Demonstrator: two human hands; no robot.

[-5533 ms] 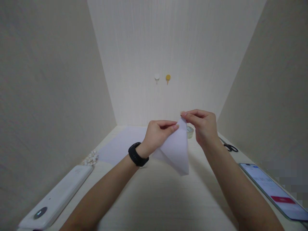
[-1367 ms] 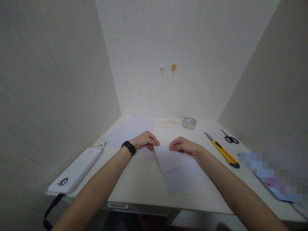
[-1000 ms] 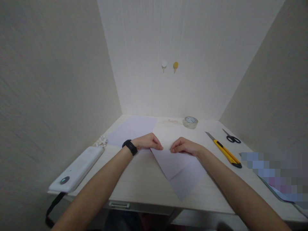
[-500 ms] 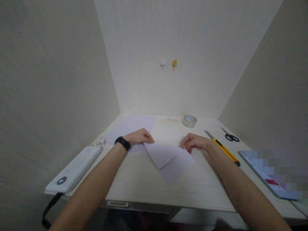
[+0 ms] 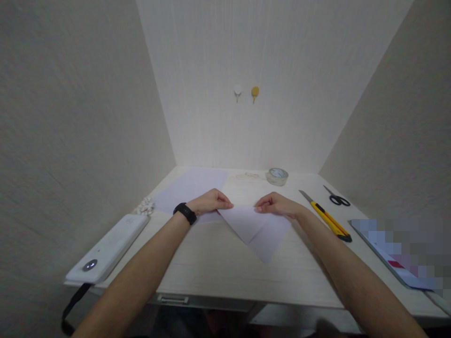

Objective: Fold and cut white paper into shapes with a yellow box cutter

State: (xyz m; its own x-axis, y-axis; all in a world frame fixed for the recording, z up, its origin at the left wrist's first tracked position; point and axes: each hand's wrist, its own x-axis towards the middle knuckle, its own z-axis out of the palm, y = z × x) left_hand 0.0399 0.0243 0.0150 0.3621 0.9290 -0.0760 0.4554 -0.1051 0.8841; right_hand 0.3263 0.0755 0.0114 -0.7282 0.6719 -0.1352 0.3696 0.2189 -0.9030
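A folded sheet of white paper [image 5: 248, 223] lies on the desk between my hands, one layer crossing over another along a slanting edge. My left hand [image 5: 214, 201], with a black watch [image 5: 185, 213] on the wrist, pinches its upper left corner. At the paper's upper edge, my right hand [image 5: 275, 205] is closed with thumb and fingertips on it. The lower corner of the paper points toward me. Behind my left hand rests another white sheet [image 5: 190, 185], flat on the desk.
To the right are a yellow utility knife [image 5: 329, 220] with its blade out, black-handled scissors [image 5: 338, 201] and a tablet-like flat thing [image 5: 384, 253], partly blurred. A tape roll [image 5: 277, 176] sits at the back. On the left are a white device [image 5: 109, 246] and small white pieces [image 5: 145, 206].
The folded paper has shifted and turned a little to the right. My left hand has moved right with its corner; my right hand has moved left along the upper edge, bringing the hands closer.
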